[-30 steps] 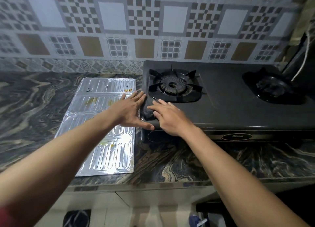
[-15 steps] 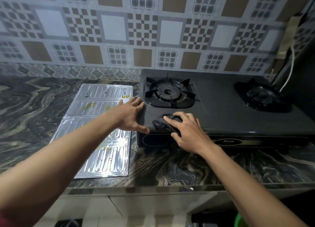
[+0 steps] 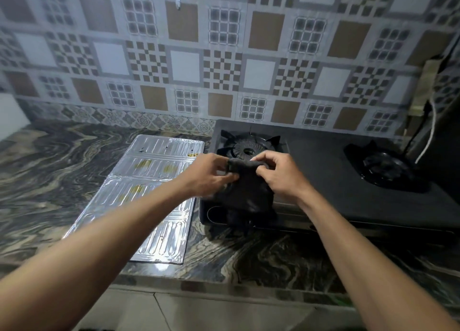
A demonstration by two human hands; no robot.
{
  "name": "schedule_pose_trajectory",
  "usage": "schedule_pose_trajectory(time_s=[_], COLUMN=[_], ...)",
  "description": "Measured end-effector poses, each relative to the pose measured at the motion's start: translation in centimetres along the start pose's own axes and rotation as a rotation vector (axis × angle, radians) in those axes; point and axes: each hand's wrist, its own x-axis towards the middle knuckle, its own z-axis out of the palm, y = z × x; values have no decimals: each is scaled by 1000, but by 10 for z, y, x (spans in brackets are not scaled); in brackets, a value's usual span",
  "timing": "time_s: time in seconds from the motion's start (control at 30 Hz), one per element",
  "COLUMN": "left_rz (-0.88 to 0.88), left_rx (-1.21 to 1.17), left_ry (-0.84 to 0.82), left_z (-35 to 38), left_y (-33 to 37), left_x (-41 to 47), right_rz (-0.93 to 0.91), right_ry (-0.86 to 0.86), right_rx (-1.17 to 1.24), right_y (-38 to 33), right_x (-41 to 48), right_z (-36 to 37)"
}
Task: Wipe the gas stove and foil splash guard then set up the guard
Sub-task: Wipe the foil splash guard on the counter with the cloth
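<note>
Head view: no legible writing.

Dim kitchen, glare on foil guard [image 3: 139, 196], motion blur, wide-angle edge warp

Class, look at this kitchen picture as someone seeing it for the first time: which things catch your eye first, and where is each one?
In the centre, the left hand and right hand hold up a dark cloth over the front left corner of the black stove. Left of the stove, a shiny foil guard lies flat on the marbled counter, with yellowish stains on it. Behind everything runs a patterned tile wall.
</note>
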Motion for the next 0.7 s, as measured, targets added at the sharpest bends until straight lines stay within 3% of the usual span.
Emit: schedule_pose_trajectory(time_s=[0.1, 0.27, 0.4, 0.6, 0.7], left_rz=[-53, -52, -139, -169, -185], left_rx=[-202, -269, -467, -355, -303], left_ry=[81, 175, 147, 56, -11], left_z=[-16, -50, -81, -144, -179], left_y=[4, -2, -32, -96, -129], left_x=[-7, -21, -34, -33, -20], right_rz=[-17, -106, -97, -76, -82], right_ry=[-83, -301, -214, -288, -146], right_rx=[57, 87, 182, 116, 77], right_y=[-18, -56, -75, -94, -101], right_x=[9, 30, 55, 84, 102], right_z=[-4, 15, 55, 125, 171])
